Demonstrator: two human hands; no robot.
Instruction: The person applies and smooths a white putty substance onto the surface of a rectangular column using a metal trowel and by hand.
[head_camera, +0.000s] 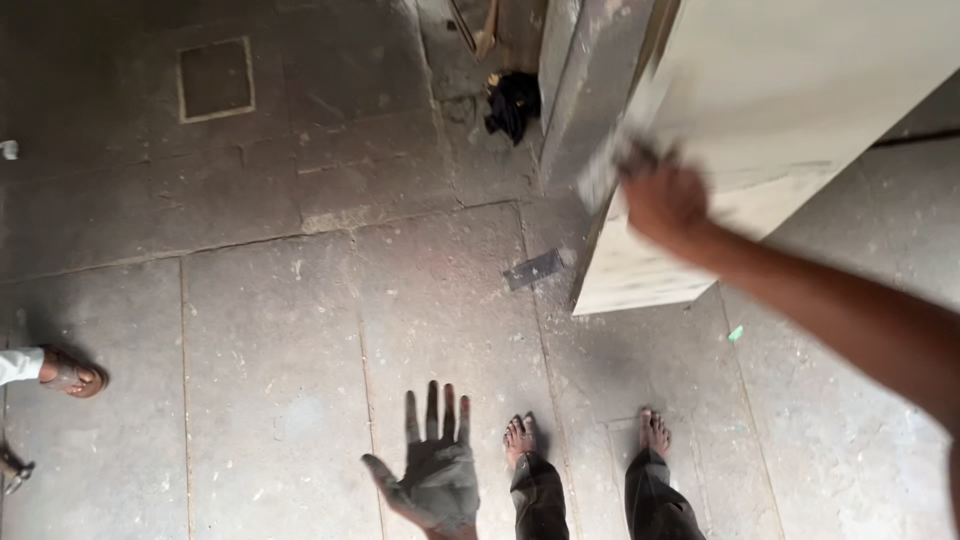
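**Panel held tilted at top right, one hand gripping**

Panel (800, 90): large pale flat board, biggest thing in view, fills the top right. Tilted, lower corner down on or just above the stone floor (270, 330); cannot tell if it touches. A second grey slab edge (585, 90) stands just left of it.

Floor: grey stone slabs with visible joints, dusty, a square inset outline (215, 78) near the top left.

Right hand (665, 200): arm comes in from the right edge, fingers closed over the panel's left edge, blurred. Holding the panel.

Left hand (435, 475): at the bottom edge, palm up, fingers spread wide, dark with grime, holding nothing, well apart from the panel.

Bare feet (585, 435): the person's own, both flat on the floor right of the left hand, dark trouser legs above.

Another person's sandalled foot (72, 375) at the left edge, pale trouser cuff.

Black crumpled cloth (513, 105) on the floor beside the slab edge. Small dark flat scrap (533, 269) lies just left of the panel's lower corner. Tiny green fleck (736, 333) below the panel.
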